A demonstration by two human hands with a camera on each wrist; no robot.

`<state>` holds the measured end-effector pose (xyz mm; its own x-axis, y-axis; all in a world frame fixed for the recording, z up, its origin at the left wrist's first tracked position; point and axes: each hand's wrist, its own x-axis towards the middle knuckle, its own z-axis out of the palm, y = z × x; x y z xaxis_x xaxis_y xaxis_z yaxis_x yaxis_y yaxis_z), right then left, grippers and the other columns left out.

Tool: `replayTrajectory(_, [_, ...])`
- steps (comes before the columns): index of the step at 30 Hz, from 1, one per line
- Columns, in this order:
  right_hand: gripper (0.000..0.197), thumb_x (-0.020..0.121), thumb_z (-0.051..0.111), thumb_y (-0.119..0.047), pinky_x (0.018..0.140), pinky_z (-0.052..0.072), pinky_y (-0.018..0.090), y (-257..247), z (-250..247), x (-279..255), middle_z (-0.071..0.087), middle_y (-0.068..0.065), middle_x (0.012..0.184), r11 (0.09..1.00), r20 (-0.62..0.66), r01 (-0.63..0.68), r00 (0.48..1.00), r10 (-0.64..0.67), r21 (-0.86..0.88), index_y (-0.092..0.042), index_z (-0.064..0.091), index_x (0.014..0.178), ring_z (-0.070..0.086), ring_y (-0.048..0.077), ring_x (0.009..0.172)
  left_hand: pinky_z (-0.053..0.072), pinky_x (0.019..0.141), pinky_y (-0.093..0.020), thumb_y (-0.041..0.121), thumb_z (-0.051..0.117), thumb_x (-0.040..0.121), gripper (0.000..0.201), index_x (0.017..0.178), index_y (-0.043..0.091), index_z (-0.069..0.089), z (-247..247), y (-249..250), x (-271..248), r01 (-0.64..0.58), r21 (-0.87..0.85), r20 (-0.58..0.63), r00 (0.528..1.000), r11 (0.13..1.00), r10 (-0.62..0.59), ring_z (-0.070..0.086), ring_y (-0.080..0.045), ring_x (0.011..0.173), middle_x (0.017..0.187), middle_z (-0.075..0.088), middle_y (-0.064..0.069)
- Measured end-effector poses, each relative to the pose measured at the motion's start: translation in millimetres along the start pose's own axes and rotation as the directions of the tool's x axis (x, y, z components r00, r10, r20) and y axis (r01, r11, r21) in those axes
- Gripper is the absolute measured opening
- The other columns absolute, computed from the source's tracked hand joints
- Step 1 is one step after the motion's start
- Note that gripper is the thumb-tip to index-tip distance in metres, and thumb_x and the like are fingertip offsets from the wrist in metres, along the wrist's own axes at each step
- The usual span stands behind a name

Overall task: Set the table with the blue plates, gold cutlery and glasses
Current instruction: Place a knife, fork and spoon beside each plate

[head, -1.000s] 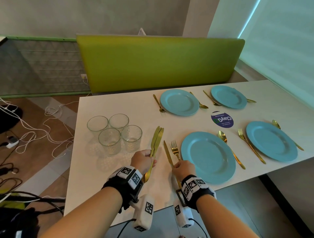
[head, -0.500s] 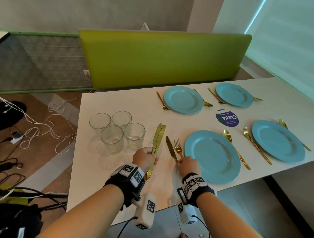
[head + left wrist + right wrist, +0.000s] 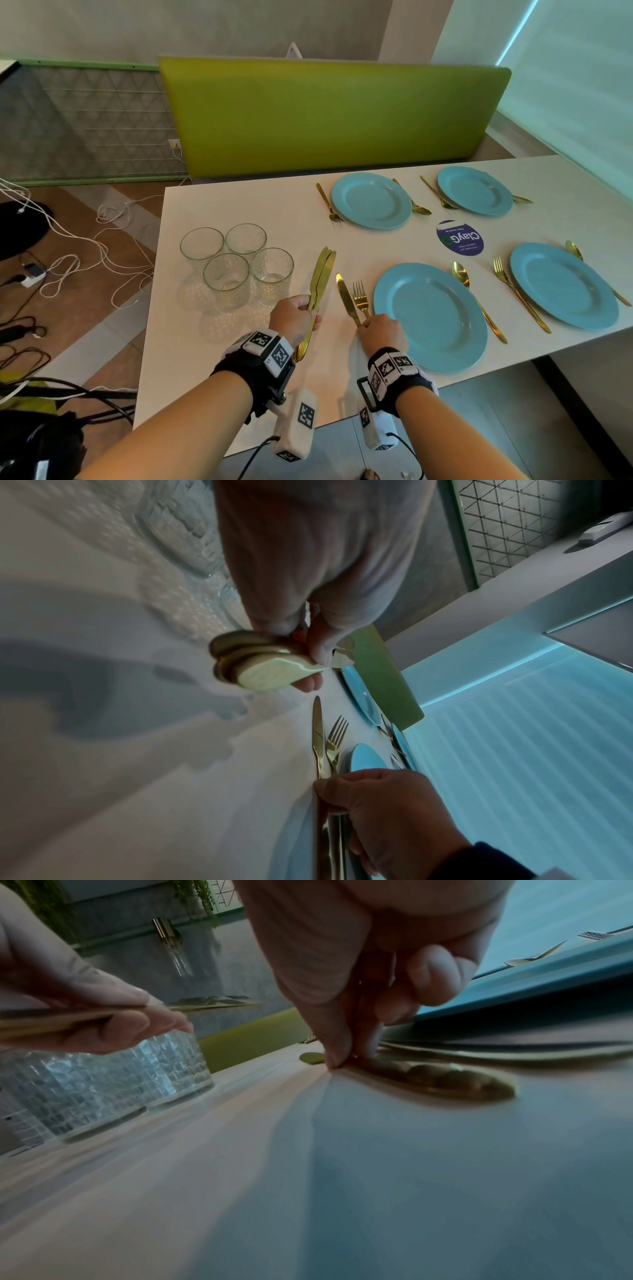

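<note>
Laying a knife (image 3: 346, 298) beside the fork (image 3: 360, 297) at lower centre, the right hand (image 3: 380, 334) pinches its handle while the left hand (image 3: 294, 317) grips spare knives (image 3: 321, 279) for the remaining plates.

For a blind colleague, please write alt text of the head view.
The right hand sets a gold knife beside the fork left of the nearest blue plate; the left hand holds spare knives. Four glasses wait.
</note>
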<state>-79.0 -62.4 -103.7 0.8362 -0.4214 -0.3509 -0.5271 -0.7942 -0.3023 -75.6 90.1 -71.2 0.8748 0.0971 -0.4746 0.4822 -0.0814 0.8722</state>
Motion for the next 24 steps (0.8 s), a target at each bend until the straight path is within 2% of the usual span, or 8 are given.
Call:
replayTrajectory(9, [0.025,0.091,0.05,-0.024,0.074,0.052,0.028,0.3,-2.6,0.5,0.07,0.007,0.096,1.0,0.012,-0.005,1.0,0.005,0.021,-0.016,0.072,0.098,0.066,0.024,0.088,0.054,0.073,-0.024,-0.006,0.048,0.091,0.031,0.119,-0.002,0.06,-1.6,-3.7,-0.3,-0.001,0.008,0.007,1.0,1.0,0.001,0.062,-0.019,0.078,0.091,0.063,-0.011])
replayTrajectory(13, [0.023,0.087,0.052,-0.023,0.077,0.055,0.03,2.0,-8.3,-0.7,0.069,0.007,0.095,1.0,0.038,0.015,0.999,-0.015,0.019,-0.016,0.072,0.095,0.065,0.025,0.087,0.052,0.065,-0.018,-0.007,0.047,0.091,0.032,0.121,-0.002,0.058,-1.5,-5.1,0.5,0.001,0.011,0.004,1.0,1.0,-0.001,0.059,-0.009,0.067,0.095,0.062,-0.011])
replayTrajectory(18, [0.016,0.086,0.058,-0.021,0.08,0.056,0.032,10.7,-28.8,3.9,0.07,0.006,0.093,0.994,0.032,0.055,0.998,-0.058,0.096,-0.017,0.073,0.089,0.065,0.024,0.088,0.053,0.067,-0.021,-0.006,0.047,0.092,0.033,0.123,-0.002,0.057,-0.4,-4.4,1.2,0.017,-0.004,-0.003,1.0,1.0,-0.017,0.059,-0.011,0.068,0.094,0.062,-0.012])
replayTrajectory(22, [0.01,0.081,0.067,-0.023,0.081,0.056,0.031,18.9,-42.8,12.6,0.071,0.002,0.091,0.993,0.075,0.076,0.994,-0.083,0.089,-0.018,0.076,0.084,0.065,0.02,0.088,0.052,0.059,-0.015,-0.005,0.048,0.092,0.034,0.125,-0.002,0.055,1.5,-3.1,0.3,0.022,-0.008,0.008,1.0,1.0,-0.022,0.059,-0.009,0.067,0.097,0.061,-0.01])
replayTrajectory(24, [0.008,0.078,0.073,-0.026,0.08,0.056,0.03,20.9,-43.0,14.4,0.071,0.0,0.089,0.994,0.108,0.087,0.99,-0.093,0.06,-0.019,0.075,0.079,0.065,0.017,0.086,0.052,0.061,-0.016,-0.005,0.048,0.092,0.035,0.127,-0.001,0.054,3.0,-2.9,-0.9,0.025,-0.01,0.014,1.0,1.0,-0.025,0.059,-0.009,0.069,0.097,0.061,-0.01])
